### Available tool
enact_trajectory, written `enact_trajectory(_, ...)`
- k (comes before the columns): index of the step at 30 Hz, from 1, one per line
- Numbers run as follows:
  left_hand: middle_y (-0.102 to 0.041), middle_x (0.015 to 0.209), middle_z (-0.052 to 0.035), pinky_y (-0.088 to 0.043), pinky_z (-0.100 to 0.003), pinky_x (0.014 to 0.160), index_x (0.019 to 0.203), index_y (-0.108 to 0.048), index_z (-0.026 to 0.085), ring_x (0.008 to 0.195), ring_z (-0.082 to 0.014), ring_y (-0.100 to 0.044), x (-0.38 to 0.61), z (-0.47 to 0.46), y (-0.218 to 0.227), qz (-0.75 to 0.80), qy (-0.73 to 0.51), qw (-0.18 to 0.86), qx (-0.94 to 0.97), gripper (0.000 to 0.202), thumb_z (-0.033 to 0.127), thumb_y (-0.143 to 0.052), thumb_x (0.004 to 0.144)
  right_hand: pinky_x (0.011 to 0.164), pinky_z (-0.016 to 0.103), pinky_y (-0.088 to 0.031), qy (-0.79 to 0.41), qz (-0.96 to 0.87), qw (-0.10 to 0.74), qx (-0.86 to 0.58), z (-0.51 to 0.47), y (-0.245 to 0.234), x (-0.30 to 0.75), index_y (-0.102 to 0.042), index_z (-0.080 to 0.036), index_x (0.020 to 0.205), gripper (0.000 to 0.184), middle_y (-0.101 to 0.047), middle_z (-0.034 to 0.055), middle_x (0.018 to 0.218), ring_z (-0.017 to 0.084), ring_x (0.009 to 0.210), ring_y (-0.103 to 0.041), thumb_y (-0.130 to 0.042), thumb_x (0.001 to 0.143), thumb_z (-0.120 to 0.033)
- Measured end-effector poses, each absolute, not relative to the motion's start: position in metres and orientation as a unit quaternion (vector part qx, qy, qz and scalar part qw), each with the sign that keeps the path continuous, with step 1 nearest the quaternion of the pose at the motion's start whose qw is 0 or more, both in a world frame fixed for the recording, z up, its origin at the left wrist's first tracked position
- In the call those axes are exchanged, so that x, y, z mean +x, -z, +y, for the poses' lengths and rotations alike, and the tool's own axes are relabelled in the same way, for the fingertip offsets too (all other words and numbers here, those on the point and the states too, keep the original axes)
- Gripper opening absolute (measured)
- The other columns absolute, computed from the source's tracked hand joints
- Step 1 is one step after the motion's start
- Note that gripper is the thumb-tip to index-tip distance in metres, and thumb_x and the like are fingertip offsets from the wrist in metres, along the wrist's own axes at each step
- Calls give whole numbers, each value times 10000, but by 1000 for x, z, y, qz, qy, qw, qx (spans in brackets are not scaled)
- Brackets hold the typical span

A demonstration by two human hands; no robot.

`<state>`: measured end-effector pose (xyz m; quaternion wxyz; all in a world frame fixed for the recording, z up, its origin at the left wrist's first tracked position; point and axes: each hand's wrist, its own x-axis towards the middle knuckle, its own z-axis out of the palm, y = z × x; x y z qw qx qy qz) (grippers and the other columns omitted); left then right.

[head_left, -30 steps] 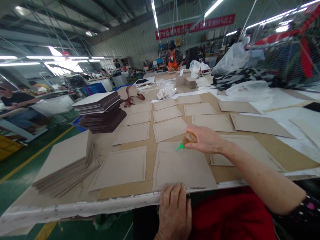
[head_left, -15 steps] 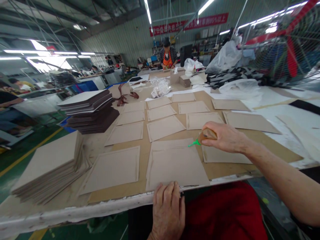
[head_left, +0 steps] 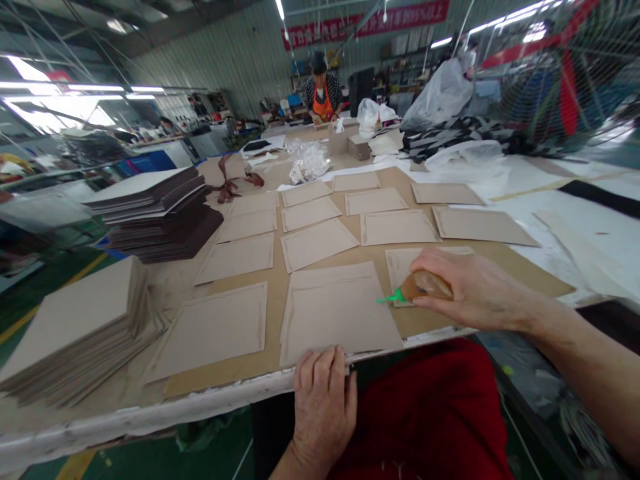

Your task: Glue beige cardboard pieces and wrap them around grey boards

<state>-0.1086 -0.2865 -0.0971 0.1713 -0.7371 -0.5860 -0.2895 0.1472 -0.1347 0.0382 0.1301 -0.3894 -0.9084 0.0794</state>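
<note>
Amber in colour, a squeeze bottle [head_left: 425,285] sits in the right hand [head_left: 463,283], its body wrapped by fingers and thumb. The bottle's green nozzle [head_left: 394,297] points leftward from that hand, its tip over the right margin of a grey-brown board [head_left: 340,310]; whether it touches the surface, I cannot tell. Nearer the body and left of the bottle, the left hand [head_left: 323,400] lies at this board's near edge, fingers side by side and slightly bent; whether it grips anything, I cannot tell.

Under and just beyond the right hand is a partly covered board [head_left: 399,263]. Left of the left hand, a streaked board [head_left: 215,327] lies flat, with a slumping stack of boards [head_left: 75,307] farther left. Beyond that stack is a dark brown pile [head_left: 160,230]. Other boards [head_left: 320,243] spread in rows beyond both hands. Far ahead of them is a person in an orange apron [head_left: 323,100].
</note>
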Motion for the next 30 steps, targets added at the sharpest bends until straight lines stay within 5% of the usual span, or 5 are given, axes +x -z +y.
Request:
enact_trajectory(17, -595, 1116, -135, -391, -523, 1004, 1193, -577, 79, 1071, -318, -497, -109, -286, 98, -590, 279, 172, -738, 353, 169, -640, 858, 702, 332, -400, -24, -901, 174, -398, -114, -25, 139, -539, -206, 1049, 258, -598, 48, 1032, 240, 880, -590, -625, 889, -389)
enact_trajectory(23, -588, 1129, -144, -390, -518, 1006, 1198, -566, 86, 1082, -317, -497, -108, -287, 96, -592, 279, 159, -739, 344, 174, -624, 871, 663, 316, -412, -101, -913, 151, -366, -156, -37, 162, -528, -251, 1010, 213, -584, -10, 932, 189, 782, -581, -641, 885, -382)
enact_trajectory(30, -561, 1295, -173, -380, -525, 985, 1213, -551, 103, 1160, -340, -499, -108, -285, 93, -603, 265, 142, -739, 346, 188, -611, 883, 695, 303, -461, -123, -918, 181, -329, -190, -31, 180, -493, -244, 1132, 251, -565, 28, 1045, 180, 844, -582, -597, 928, -347)
